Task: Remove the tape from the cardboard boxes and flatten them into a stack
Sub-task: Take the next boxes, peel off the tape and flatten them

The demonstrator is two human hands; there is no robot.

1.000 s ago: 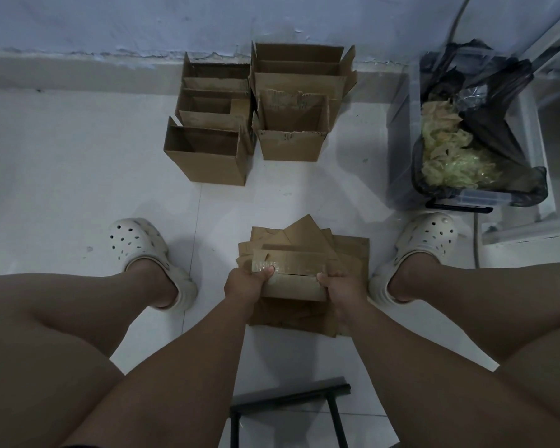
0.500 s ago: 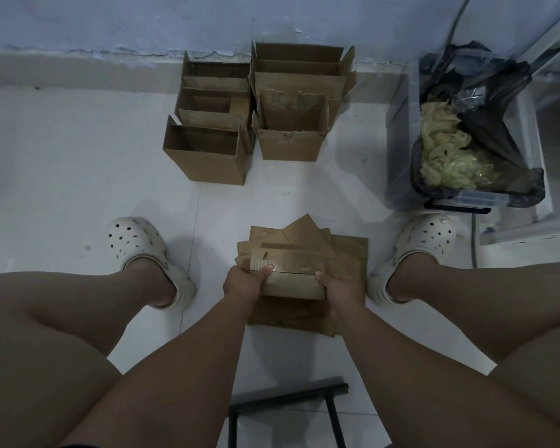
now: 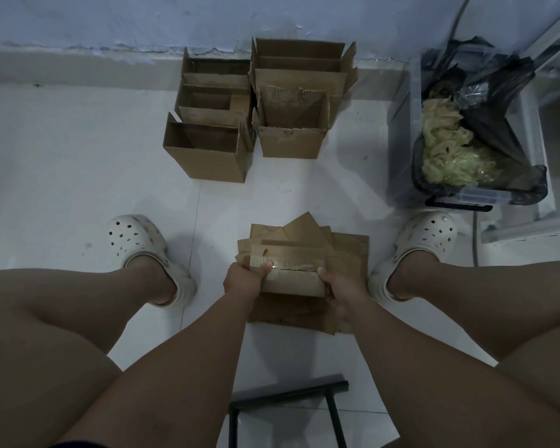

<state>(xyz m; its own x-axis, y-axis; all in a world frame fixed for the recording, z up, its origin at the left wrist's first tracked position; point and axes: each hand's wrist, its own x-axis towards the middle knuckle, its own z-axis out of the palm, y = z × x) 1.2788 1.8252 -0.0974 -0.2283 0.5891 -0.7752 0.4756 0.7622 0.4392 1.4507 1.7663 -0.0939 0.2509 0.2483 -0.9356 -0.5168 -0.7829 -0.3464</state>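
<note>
Cardboard box (image 3: 293,282): taped, over my flattened stack (image 3: 353,253), floor between my feet.
Left hand (image 3: 243,281): grips box's left end, thumb on tape (image 3: 291,261).
Right hand (image 3: 341,294): grips right end.
Open boxes (image 3: 207,160): against far wall.

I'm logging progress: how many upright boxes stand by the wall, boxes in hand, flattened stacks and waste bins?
Upright boxes by the wall: 6
Taped box, held: 1
Flattened stack: 1
Waste bin: 1
Total: 9

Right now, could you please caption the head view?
Left hand and right hand hold a taped box over the flattened stack.
</note>
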